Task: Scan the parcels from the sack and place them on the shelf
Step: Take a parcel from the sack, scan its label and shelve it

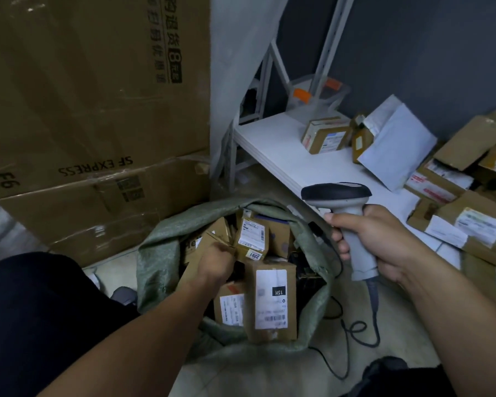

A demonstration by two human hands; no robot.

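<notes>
A green woven sack (161,247) stands open on the floor between my legs, filled with several cardboard parcels. My left hand (215,262) reaches inside it and grips the edge of a small brown parcel (251,236) with a white label. A taller parcel (271,299) marked 15H leans at the sack's front. My right hand (384,242) holds a grey barcode scanner (344,202) by its handle, above the sack's right rim, its head pointing left. The white shelf (275,150) lies beyond, low and to the right.
Large stacked cartons (92,110) stand at the left. Several parcels and a grey mailer (398,147) lie on the shelf at the right. The scanner's black cable (352,328) loops on the floor by the sack. White shelf uprights (324,53) rise behind.
</notes>
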